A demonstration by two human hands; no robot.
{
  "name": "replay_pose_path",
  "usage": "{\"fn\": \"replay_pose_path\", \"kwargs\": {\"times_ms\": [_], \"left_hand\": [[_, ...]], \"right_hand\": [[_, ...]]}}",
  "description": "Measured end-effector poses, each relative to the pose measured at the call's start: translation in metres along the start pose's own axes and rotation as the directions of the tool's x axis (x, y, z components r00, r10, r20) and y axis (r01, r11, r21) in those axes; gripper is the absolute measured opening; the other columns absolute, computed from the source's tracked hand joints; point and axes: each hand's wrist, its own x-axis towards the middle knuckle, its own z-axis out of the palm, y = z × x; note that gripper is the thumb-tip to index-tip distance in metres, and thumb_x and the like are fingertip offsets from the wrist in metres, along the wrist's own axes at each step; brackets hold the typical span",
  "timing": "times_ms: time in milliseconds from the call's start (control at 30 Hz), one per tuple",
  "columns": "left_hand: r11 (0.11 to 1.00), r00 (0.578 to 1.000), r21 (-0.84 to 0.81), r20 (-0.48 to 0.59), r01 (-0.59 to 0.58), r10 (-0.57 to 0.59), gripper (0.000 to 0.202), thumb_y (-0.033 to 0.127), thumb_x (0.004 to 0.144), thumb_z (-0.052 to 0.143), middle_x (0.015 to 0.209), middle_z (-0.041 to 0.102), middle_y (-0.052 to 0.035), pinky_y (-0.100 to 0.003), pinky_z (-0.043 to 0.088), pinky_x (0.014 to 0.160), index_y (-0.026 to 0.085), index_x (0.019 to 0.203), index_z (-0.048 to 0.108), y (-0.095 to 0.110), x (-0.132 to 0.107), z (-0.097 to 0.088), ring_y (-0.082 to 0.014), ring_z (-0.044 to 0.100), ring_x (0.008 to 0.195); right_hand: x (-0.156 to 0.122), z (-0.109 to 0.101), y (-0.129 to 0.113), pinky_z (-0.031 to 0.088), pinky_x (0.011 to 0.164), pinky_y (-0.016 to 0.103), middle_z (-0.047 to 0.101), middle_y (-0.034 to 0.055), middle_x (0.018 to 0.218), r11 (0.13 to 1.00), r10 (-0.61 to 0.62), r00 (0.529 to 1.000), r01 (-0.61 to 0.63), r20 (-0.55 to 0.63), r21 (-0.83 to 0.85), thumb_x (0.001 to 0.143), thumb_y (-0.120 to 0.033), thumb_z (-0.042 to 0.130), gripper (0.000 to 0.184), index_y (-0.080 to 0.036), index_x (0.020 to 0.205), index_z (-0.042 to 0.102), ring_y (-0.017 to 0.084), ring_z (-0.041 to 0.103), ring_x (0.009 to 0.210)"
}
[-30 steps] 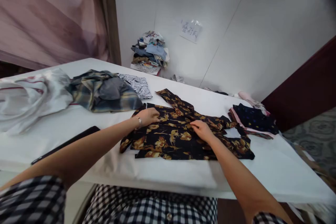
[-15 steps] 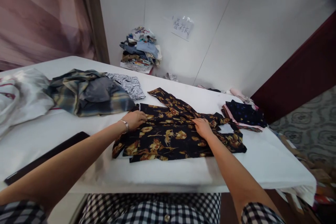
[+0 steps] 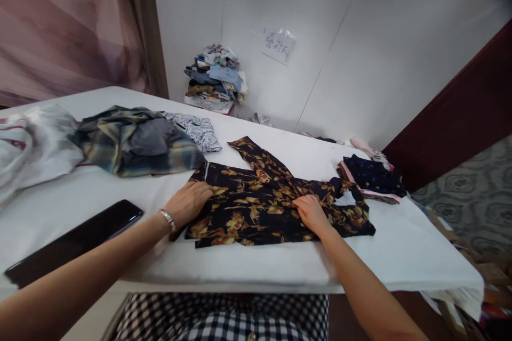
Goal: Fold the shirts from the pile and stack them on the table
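A black shirt with a gold flower print (image 3: 256,192) lies spread flat on the white table (image 3: 248,266), one sleeve angled up and back. My left hand (image 3: 189,201), with a bracelet on the wrist, rests on the shirt's left edge with fingers curled over the cloth. My right hand (image 3: 311,212) lies palm down on the shirt's middle, fingers together and pressed onto the fabric. Neither hand lifts the cloth off the table.
A plaid and grey heap of clothes (image 3: 136,141) and a white garment (image 3: 32,144) lie at the left. A black phone (image 3: 72,242) sits near the front edge. A folded navy piece (image 3: 372,176) lies right. A clothes pile (image 3: 216,77) stands by the wall.
Both hands have slid toward me along the shirt, the left one to its near left edge. The camera view shifted slightly.
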Motion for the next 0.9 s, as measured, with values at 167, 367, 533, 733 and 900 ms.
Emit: {"fn": "replay_pose_path", "kwargs": {"times_ms": [167, 367, 533, 733, 900], "left_hand": [[0.997, 0.998, 0.081, 0.053, 0.014, -0.018, 0.025, 0.016, 0.086, 0.040, 0.100, 0.068, -0.0089, -0.041, 0.041, 0.093, 0.022, 0.088, 0.065, 0.012, -0.010, 0.003, -0.0233, 0.059, 0.099], [0.985, 0.982, 0.132, 0.137, 0.111, -0.129, 0.023, 0.022, 0.086, 0.044, 0.101, 0.069, -0.0075, -0.040, 0.040, 0.093, 0.022, 0.094, 0.066, 0.011, -0.012, 0.001, -0.0228, 0.061, 0.099], [0.986, 0.986, 0.042, 0.029, 0.164, -0.165, 0.050, 0.058, 0.084, 0.046, 0.128, 0.060, -0.0104, -0.044, 0.034, 0.103, 0.022, 0.114, 0.062, 0.023, 0.004, 0.000, -0.0271, 0.053, 0.118], [0.984, 0.976, 0.034, 0.128, 0.174, -0.176, 0.057, 0.053, 0.089, 0.036, 0.148, 0.038, -0.0117, -0.044, 0.021, 0.113, 0.018, 0.132, 0.050, 0.017, 0.059, 0.024, -0.0264, 0.029, 0.138], [0.908, 0.895, 0.109, 0.157, 0.405, -0.418, 0.074, 0.058, 0.088, 0.031, 0.152, 0.028, -0.0174, -0.044, 0.015, 0.115, 0.007, 0.141, 0.037, -0.010, 0.069, 0.051, -0.0287, 0.019, 0.143]], "right_hand": [[-0.010, 0.013, 0.000, 0.045, 0.087, 0.039, 0.067, 0.0088, 0.097, 1.000, 0.022, 0.995, -0.022, -0.101, 0.008, 0.085, -0.008, 0.043, 0.032, -0.020, 0.101, 0.068, 0.021, 0.058, 0.091], [-0.013, 0.020, -0.002, 0.049, 0.082, 0.038, 0.065, 0.0094, 0.098, 0.998, 0.054, 0.990, -0.052, -0.134, 0.025, 0.086, -0.009, 0.042, 0.032, -0.019, 0.102, 0.068, 0.022, 0.058, 0.092], [-0.014, 0.020, -0.002, 0.049, 0.082, 0.038, 0.065, 0.0096, 0.098, 0.998, 0.058, 0.988, -0.052, -0.143, 0.043, 0.085, -0.008, 0.042, 0.033, -0.018, 0.101, 0.068, 0.022, 0.057, 0.091], [-0.017, 0.025, 0.002, 0.050, 0.081, 0.038, 0.065, 0.0096, 0.097, 0.997, 0.056, 0.984, -0.046, -0.167, 0.068, 0.085, -0.009, 0.042, 0.032, -0.017, 0.101, 0.068, 0.022, 0.057, 0.089], [-0.018, 0.028, 0.004, 0.051, 0.084, 0.038, 0.065, 0.0089, 0.098, 0.994, 0.065, 0.978, -0.045, -0.200, 0.103, 0.085, -0.010, 0.043, 0.031, -0.018, 0.101, 0.069, 0.021, 0.059, 0.092]]}}
